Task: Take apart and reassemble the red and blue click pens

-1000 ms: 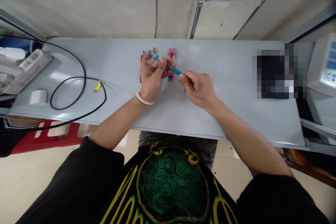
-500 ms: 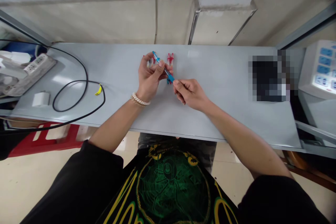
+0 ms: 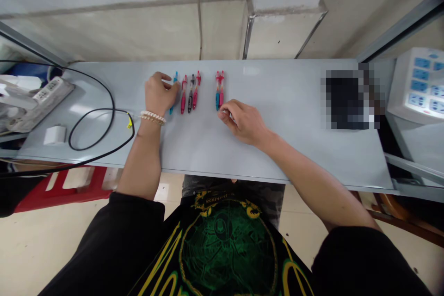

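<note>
My left hand [image 3: 161, 93] rests over a light blue pen [image 3: 175, 76] at the left end of a row, its fingers closed on it. Beside it on the table lie a red pen [image 3: 183, 97], a black pen [image 3: 190, 96] and another red pen [image 3: 196, 92]. Farther right, a pen with a blue grip [image 3: 217, 95] and a red-pink pen [image 3: 222, 92] lie side by side. My right hand [image 3: 241, 120] is curled just below this pair, thumb and fingers together; whether anything is between them is hidden.
On the grey table [image 3: 277, 148], a looped black cable [image 3: 113, 101] with a yellow tag, a white adapter [image 3: 54, 134] and a power strip [image 3: 45, 104] are at the left. A blurred dark object [image 3: 345, 101] is at the right.
My left hand has moved left, taking the blue pen to the left end of the row. My right hand no longer holds that pen's lower end and has shifted slightly left.
</note>
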### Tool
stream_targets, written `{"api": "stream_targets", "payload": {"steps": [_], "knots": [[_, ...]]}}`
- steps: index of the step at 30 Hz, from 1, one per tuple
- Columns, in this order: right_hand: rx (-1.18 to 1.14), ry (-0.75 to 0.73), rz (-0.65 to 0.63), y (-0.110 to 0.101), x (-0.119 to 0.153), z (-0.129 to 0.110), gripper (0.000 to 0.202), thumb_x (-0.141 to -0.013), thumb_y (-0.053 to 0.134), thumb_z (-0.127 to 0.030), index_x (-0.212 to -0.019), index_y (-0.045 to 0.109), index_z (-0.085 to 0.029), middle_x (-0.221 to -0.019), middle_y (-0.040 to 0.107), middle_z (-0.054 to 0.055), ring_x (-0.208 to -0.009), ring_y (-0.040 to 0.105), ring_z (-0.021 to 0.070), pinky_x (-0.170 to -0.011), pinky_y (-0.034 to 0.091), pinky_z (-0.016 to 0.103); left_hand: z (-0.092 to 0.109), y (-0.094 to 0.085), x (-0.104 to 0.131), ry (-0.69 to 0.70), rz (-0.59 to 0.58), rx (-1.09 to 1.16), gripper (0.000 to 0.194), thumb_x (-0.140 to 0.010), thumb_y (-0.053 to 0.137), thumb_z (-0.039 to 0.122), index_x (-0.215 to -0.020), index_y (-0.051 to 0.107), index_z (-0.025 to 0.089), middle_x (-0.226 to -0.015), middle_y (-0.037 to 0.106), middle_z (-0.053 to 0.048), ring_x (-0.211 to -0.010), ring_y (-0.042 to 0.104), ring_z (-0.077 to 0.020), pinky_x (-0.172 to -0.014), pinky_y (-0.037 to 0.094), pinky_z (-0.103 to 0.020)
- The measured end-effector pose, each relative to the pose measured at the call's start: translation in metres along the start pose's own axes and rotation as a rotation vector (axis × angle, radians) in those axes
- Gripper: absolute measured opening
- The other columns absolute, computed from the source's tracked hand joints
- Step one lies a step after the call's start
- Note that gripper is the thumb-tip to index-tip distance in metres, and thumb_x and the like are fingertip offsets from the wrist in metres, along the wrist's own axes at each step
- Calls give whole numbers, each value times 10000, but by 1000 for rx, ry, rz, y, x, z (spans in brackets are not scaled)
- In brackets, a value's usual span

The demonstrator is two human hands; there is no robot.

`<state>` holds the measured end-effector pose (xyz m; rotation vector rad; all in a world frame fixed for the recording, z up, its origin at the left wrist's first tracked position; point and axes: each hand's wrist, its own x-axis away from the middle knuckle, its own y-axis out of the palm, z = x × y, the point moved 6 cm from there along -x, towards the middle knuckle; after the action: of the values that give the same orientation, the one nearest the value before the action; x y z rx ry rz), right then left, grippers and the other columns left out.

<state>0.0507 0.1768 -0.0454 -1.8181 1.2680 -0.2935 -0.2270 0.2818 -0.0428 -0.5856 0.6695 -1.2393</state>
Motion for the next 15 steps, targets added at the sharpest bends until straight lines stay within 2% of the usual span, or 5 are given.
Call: {"api": "stream_targets", "payload": {"steps": [3,8,12,15], "knots": [[34,34,-3,0,-2,3,419,-1177,381,-498,-1189,675,-200,-1187,770,138,-962,672,241,-749,440,358,0,-2,2,15,81,-115,248,-887,719,498,-887,617,272,-859,786,-116,-933,781,-355,-910,568,-497],[80,126,-38,2,-6,17,355,-1164,448,-440,-1312,668,-204,-1255,748,150,-1045,687,279,-799,498,387,7,2,4,51,42,-60,235,-915,664,485,-867,640,255,-807,757,-94,-850,766,-320,-912,583,-497],[123,94,-40,5,-10,20,385,-1155,453,-403,-1449,635,-232,-1306,707,154,-1179,651,319,-930,549,449,9,6,6,60,23,-63,257,-925,688,503,-850,630,265,-765,730,-58,-856,747,-302,-951,569,-486],[160,94,-47,8,-13,21,387,-1145,459,-374,-1449,652,-231,-1337,665,167,-1218,628,340,-981,556,492,13,8,8,60,24,-50,259,-940,715,491,-842,639,263,-763,715,-42,-869,745,-281,-951,555,-457]]}}
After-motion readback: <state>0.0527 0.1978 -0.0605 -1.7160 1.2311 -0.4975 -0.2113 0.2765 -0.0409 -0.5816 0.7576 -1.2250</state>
